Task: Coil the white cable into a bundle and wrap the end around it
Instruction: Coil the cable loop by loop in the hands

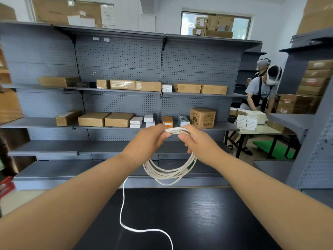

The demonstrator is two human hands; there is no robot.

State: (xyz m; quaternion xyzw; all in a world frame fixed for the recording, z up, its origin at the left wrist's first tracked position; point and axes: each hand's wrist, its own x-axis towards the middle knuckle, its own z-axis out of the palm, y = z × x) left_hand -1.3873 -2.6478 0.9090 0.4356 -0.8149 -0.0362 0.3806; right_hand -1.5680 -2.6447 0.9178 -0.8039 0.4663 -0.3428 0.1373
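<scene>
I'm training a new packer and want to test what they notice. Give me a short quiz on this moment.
1. True or false: the left hand and right hand both grip the coil at its top.
2. The tail runs down onto: A) the black table; B) a shelf; C) a box.
3. Fill in: the mark on the coil's right side is ____ in colour.
Key: 1 true; 2 A; 3 green.
</scene>
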